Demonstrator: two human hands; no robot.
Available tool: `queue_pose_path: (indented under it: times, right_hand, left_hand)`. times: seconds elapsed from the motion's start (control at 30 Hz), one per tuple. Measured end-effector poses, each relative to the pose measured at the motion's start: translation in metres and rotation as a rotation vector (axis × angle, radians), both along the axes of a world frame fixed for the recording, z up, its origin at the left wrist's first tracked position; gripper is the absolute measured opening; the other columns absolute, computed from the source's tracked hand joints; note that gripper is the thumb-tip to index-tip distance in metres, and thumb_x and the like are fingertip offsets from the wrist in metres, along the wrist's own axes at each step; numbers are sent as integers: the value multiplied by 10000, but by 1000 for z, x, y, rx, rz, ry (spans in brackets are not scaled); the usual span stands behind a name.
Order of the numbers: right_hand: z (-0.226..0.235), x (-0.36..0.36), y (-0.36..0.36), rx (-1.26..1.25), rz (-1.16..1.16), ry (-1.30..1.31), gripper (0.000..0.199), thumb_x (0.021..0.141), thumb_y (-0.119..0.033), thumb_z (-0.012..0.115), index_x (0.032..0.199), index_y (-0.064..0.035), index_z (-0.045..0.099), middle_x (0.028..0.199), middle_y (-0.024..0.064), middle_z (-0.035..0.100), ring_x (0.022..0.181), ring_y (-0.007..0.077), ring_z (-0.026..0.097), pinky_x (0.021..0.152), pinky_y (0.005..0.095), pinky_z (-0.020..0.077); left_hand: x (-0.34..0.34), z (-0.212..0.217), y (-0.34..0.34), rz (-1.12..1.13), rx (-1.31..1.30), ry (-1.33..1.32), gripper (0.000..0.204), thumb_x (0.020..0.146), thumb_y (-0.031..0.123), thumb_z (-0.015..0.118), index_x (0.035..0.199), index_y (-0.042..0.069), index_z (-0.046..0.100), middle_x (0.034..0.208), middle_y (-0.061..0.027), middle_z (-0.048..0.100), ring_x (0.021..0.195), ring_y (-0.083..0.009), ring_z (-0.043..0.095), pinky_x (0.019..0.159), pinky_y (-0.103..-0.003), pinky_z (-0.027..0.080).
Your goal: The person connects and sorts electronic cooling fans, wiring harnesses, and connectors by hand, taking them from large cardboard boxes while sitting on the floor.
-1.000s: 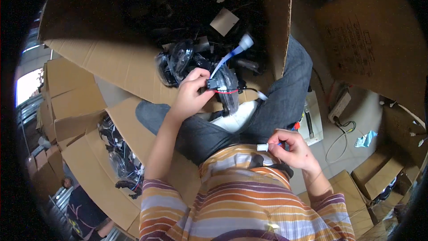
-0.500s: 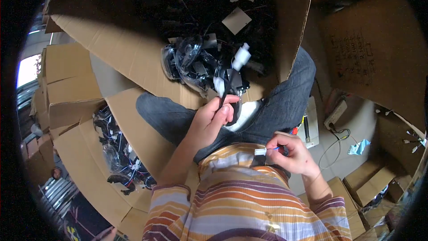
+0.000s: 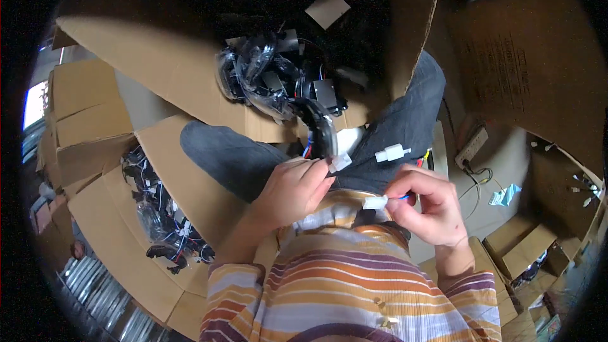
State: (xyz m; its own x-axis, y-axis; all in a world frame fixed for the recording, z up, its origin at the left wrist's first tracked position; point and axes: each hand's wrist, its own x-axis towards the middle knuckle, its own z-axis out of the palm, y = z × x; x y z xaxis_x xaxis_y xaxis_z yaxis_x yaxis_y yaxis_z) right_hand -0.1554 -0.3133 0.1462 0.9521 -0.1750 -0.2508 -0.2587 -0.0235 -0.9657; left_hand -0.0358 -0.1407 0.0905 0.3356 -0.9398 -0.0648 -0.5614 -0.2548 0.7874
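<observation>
My left hand (image 3: 294,187) pinches a small white plug (image 3: 340,163) at the end of a black wire bundle wrapped in clear plastic (image 3: 320,128), just above my lap. My right hand (image 3: 427,206) grips another white connector (image 3: 375,202) with red and blue wires, close to my striped shirt. A third white connector (image 3: 392,152) lies on my dark trouser leg (image 3: 405,114) between the two hands. The two held plugs are a short distance apart.
A large open cardboard box (image 3: 158,69) in front holds bagged black wire harnesses (image 3: 266,79). A second open box (image 3: 114,215) at my left holds more cables (image 3: 158,215). A power strip (image 3: 472,145) and several cardboard boxes (image 3: 519,247) lie on the floor at right.
My left hand has come down from the box toward my lap, bringing the wire bundle and its white plug close to my right hand. My right hand stayed near my shirt.
</observation>
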Motion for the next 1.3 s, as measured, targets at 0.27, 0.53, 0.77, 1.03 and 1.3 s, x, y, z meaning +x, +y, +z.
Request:
queue_pose_path:
  times: [0.27, 0.53, 0.77, 1.03, 1.3]
  right_hand:
    - [-4, 8, -11, -85, 70, 138, 73, 688, -77, 528, 695, -4, 524, 615, 80, 500, 546, 172, 492, 477, 244, 378]
    - [-11, 6, -7, -228, 147, 68, 76, 680, -62, 520, 648, 6, 507, 607, 66, 509, 527, 153, 486, 441, 236, 353]
    - [-15, 6, -2, -253, 83, 69, 65, 675, -65, 510, 677, -2, 492, 628, 115, 500, 582, 263, 502, 519, 316, 394]
    - [-25, 9, 5, -257, 61, 14, 47, 680, -52, 511, 689, -8, 496, 632, 108, 491, 589, 256, 486, 524, 303, 389]
    - [-19, -7, -21, -110, -208, 96, 39, 699, -33, 507, 676, -3, 515, 633, 40, 479, 549, 105, 435, 491, 222, 333]
  left_hand:
    - [3, 13, -7, -163, -26, -178, 379, 592, 78, 596, 953, 8, 504, 624, -49, 455, 558, -181, 467, 525, -280, 380]
    - [6, 14, -2, -311, -14, -223, 416, 586, 119, 585, 982, 20, 500, 601, -25, 414, 547, -158, 433, 533, -264, 371]
    - [7, 9, -5, -303, -2, -202, 459, 575, 122, 590, 1006, 7, 482, 622, -25, 428, 562, -160, 442, 551, -257, 372]
    - [7, 2, -6, -197, -76, -198, 461, 556, 67, 590, 999, -5, 480, 628, -34, 431, 576, -167, 449, 555, -257, 372]
    - [8, 2, 10, 18, 104, 141, 450, 630, 34, 564, 1059, 34, 432, 771, -125, 549, 654, -254, 545, 565, -301, 423]
